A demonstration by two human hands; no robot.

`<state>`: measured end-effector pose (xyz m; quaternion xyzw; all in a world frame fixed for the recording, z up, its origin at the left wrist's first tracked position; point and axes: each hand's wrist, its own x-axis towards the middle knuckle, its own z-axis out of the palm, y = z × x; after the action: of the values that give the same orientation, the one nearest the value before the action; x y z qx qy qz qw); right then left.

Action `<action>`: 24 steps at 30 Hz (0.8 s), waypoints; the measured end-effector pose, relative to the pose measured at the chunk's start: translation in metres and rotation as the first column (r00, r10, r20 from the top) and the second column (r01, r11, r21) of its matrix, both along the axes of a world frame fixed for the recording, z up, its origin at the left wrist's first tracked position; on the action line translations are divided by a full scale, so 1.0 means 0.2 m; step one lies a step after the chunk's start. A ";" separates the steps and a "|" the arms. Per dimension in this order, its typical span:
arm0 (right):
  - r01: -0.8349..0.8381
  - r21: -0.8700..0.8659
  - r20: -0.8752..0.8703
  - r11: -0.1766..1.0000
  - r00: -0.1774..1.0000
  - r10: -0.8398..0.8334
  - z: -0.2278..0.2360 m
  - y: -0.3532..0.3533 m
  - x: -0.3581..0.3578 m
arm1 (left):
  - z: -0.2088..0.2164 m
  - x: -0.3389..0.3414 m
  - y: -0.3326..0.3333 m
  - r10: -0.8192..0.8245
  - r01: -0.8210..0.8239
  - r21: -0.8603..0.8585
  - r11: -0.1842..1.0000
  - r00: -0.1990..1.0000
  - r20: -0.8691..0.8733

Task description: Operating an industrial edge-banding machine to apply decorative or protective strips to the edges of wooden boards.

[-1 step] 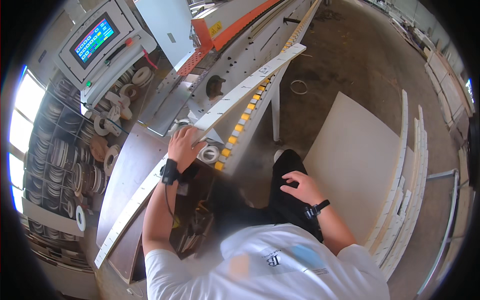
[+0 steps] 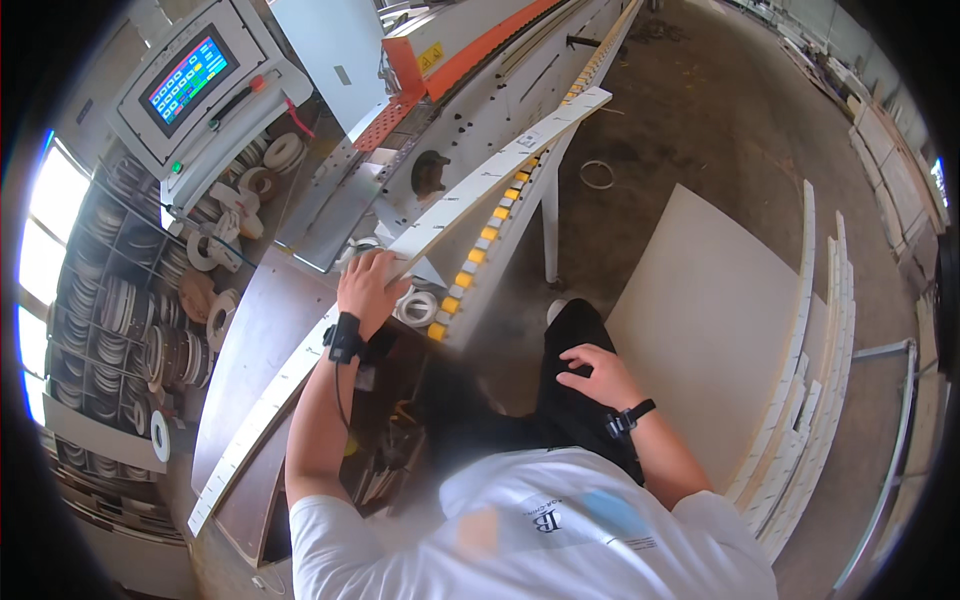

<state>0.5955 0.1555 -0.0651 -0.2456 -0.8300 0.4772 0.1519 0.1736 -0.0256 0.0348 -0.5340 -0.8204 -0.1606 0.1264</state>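
A long, narrow white board strip [image 2: 470, 192] with dark marks along its face lies slantwise, from the dark reddish-brown tabletop [image 2: 262, 300] at lower left up over the edge of a large machine. My left hand [image 2: 368, 290] is laid across the strip near its middle, fingers over the far edge and thumb at the near edge, gripping it. The strip's far end sits above a row of yellow rollers [image 2: 479, 256]. My right hand [image 2: 597, 374] hovers by or rests on my black-trousered thigh; I cannot tell if they touch. Its fingers are loosely apart and hold nothing.
A control panel with a lit screen [image 2: 187, 82] stands at upper left, above racks of edging rolls [image 2: 120, 300]. A white roll [image 2: 416, 305] lies beside the rollers. To my right are a large pale panel [image 2: 700, 320] and several stacked strips [image 2: 805, 420], with a metal rail [image 2: 890, 480] beyond.
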 end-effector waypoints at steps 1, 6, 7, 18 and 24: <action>-0.001 0.001 0.002 1.000 1.000 0.001 -0.03 0.00 -0.01 | -0.01 -0.01 0.04 0.043 -0.043 -0.033 0.999 0.999 -0.004; -0.041 0.032 0.033 0.999 0.999 0.039 -0.14 0.02 0.00 | -0.03 -0.09 -0.11 0.046 -0.046 -0.004 0.999 0.999 -0.002; -0.009 -0.023 0.013 1.000 1.000 0.009 -0.15 0.02 0.00 | -0.03 -0.11 -0.17 0.061 -0.061 0.017 0.998 0.998 0.004; 0.071 -0.196 -0.011 0.978 0.997 -0.075 -0.24 0.06 -0.09 | 0.12 -0.38 -1.13 0.384 -0.375 -0.117 0.919 0.921 0.062; 0.147 -0.277 -0.023 0.950 0.987 -0.160 -0.29 0.07 -0.15 | 0.10 -0.49 -1.06 0.351 -0.355 -0.128 0.926 0.935 -0.051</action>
<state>0.5649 0.1692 -0.1230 -0.3172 -0.7306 0.5796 0.1721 0.0751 -0.2377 0.0557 -0.3871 -0.9103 -0.0719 0.1279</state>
